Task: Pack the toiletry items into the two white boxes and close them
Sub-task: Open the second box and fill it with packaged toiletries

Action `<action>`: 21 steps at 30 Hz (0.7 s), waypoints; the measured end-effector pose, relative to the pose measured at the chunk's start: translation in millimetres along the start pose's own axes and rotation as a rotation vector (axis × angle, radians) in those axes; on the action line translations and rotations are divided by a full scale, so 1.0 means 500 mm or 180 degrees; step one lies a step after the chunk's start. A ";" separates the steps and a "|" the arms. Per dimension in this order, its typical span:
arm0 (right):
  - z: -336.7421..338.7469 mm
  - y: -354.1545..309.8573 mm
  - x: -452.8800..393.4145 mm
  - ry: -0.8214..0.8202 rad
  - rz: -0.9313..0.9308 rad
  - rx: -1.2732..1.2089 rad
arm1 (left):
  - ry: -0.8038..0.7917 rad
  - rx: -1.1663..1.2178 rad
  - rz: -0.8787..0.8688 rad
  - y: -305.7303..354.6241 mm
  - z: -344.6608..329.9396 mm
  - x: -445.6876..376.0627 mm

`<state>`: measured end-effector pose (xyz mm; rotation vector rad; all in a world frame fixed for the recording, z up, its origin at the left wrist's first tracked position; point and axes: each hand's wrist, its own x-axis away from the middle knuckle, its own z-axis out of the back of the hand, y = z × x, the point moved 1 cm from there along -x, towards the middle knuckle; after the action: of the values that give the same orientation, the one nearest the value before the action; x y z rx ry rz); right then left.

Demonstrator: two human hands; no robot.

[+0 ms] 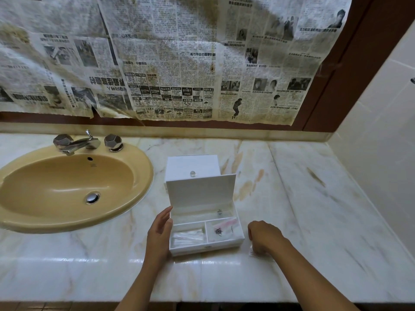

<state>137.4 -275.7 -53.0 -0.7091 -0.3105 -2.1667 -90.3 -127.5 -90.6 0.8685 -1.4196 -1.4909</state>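
A white box with its lid standing upright sits on the marble counter, near the front edge. Its front left compartment holds clear wrapped items. The front right compartment holds a pink-striped packet with a dark emblem. A second white box, closed, with a clear knob on top, stands right behind it. My left hand rests flat against the open box's left wall. My right hand is on the counter to the box's right, its fingers curled down onto a small clear packet.
A tan oval sink with a chrome tap fills the counter's left side. Stained newspaper covers the wall behind. A white tiled wall closes off the right. The counter's front edge runs below my forearms.
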 end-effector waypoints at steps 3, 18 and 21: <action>0.001 0.000 -0.004 0.0077 -0.0028 -0.0080 | -0.0002 0.0004 -0.0010 0.002 -0.001 0.001; 0.072 -0.021 0.017 0.1605 0.0164 -0.1334 | -0.0032 0.0086 0.0058 -0.001 0.002 0.000; 0.095 -0.048 0.032 0.2196 0.0471 -0.1860 | -0.0048 0.0100 0.0077 0.000 0.002 0.000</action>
<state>129.2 -249.5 -4.5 -0.2287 0.7324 -2.2131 -91.5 -127.3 -90.3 0.8581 -1.4629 -1.4635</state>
